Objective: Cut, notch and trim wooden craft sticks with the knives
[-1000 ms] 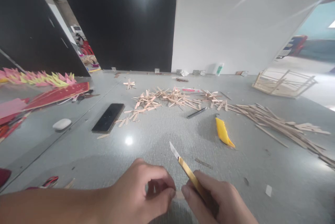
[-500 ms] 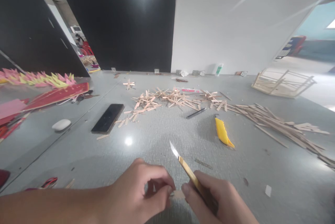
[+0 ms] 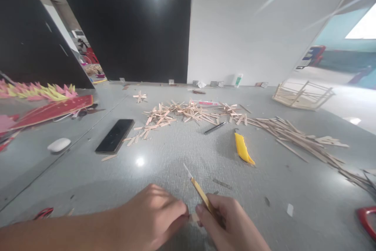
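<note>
In my right hand [image 3: 235, 221] is a craft knife [image 3: 200, 191] with a yellowish handle, its thin blade pointing up and away to the left. The same hand's thumb also presses on a short, thin wooden strip [image 3: 193, 217] low in the view. My left hand [image 3: 157, 213] is closed at the strip's other end, its fingertips partly hidden behind the knuckles. The two hands are close together above the grey table [image 3: 164, 161]. Beyond them lie a yellow cutter [image 3: 243, 148] and a dark pen [image 3: 215, 128].
Small cut wooden pieces [image 3: 194, 112] are heaped across the middle, with long strips [image 3: 299, 137] at right. A phone [image 3: 115, 136] and a white case [image 3: 59, 145] lie left. A wooden frame model [image 3: 302, 96] stands back right. Red handle [image 3: 366, 221] at right edge.
The view has turned slightly right, bringing a red handle into sight. My left hand has rolled over, its fingers now more tucked under. My right hand still holds the craft knife.
</note>
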The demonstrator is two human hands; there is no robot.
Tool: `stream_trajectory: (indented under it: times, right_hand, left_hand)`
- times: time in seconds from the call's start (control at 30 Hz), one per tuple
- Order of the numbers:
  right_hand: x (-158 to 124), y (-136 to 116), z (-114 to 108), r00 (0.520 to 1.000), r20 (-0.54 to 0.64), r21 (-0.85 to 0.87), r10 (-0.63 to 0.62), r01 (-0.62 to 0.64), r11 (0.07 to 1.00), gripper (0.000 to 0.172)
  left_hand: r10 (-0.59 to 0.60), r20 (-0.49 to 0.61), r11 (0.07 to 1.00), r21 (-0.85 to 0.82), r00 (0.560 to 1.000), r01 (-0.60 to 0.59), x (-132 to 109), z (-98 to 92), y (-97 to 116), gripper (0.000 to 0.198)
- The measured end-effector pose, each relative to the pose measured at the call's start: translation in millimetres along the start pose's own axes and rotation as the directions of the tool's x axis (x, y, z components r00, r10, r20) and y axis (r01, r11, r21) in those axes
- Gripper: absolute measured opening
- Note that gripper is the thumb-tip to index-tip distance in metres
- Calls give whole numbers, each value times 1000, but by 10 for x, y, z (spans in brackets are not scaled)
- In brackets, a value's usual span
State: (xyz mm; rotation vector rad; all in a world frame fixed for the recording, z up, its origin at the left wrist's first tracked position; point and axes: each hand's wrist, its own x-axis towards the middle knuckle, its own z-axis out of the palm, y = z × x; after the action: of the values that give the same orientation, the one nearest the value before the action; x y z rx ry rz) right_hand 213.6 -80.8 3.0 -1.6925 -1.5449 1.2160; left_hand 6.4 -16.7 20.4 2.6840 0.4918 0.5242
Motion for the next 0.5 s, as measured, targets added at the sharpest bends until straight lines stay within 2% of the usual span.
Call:
stream_trajectory:
  times: [0.13, 0.3, 0.5]
  right_hand:
    - [39, 71, 22, 999, 43, -13, -26, 27, 1000, 30]
    - [64, 128, 35, 997, 59, -14, -43, 43, 999, 28]
    - [65, 152, 47, 996, 51, 21, -68, 67, 998, 28]
  left_hand:
    - [32, 42, 984, 173, 999, -38, -23, 34, 18, 26]
    - [69, 57, 956, 283, 996, -82, -54, 84, 45, 23]
    - [152, 117, 874, 449, 982, -188, -61, 38, 87, 27]
